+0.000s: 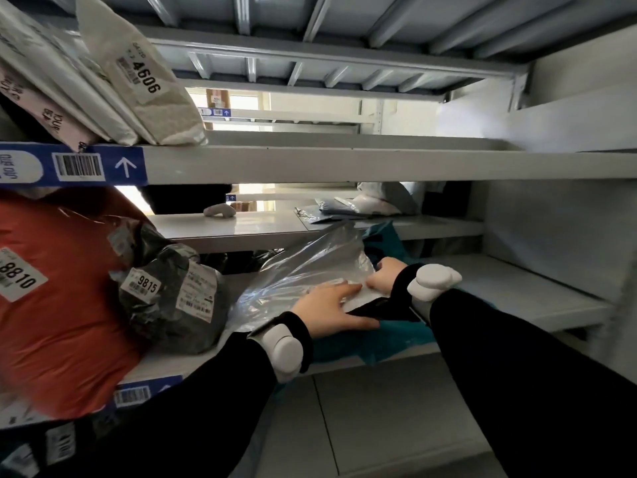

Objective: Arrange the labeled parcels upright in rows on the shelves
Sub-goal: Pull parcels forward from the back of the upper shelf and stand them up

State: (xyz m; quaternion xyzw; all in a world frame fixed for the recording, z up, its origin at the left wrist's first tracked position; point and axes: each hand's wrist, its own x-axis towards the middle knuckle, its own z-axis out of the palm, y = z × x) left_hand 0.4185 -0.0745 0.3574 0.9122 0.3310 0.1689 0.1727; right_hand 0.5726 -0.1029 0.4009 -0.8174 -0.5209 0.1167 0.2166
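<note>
Your black sleeves reach in, left hand [331,310] spread flat and right hand [384,274] pinching a silver parcel [306,270] lying on the lower shelf [510,288], not yet upright beside the standing red parcel [58,305] and dark parcel [172,288].

Daylight pours in from behind the grey metal shelves [344,163] — bright gaps at the back are blown out to white, while the near side sits dim. The black sleeves [517,374] fall into featureless shadow. Glare streaks the crinkled clear plastic bag [310,270]. Wide-angle bending bows the edges — the orange-red parcel [58,305] at left smears soft.
</note>
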